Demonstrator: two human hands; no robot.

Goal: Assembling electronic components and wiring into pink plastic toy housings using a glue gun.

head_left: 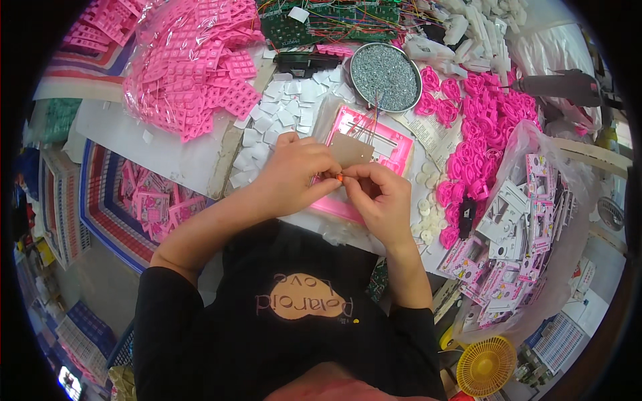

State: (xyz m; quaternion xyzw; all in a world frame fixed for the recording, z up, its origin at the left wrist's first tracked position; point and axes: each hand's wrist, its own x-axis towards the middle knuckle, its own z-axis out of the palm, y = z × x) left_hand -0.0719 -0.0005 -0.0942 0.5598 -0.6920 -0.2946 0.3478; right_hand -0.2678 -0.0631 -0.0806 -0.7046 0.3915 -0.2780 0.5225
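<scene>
My left hand (297,168) and my right hand (381,200) meet over the middle of the bench, the fingertips of both closed in a pinch. Between them shows a small orange part (340,178), too small to name more exactly. Just beyond the fingertips is a plain brown square board (351,151), with thin coloured wires rising behind it. Under the hands lies a pink plastic housing (399,145) with silvery strips inside; the hands and the board cover part of it.
A round metal bowl of small screws (384,77) stands beyond the housing. White square pieces (277,103) lie to its left, pink keypad parts (194,67) farther left. Pink ring-shaped parts (478,140), a power screwdriver (558,88) and a bag of printed panels (508,234) are right.
</scene>
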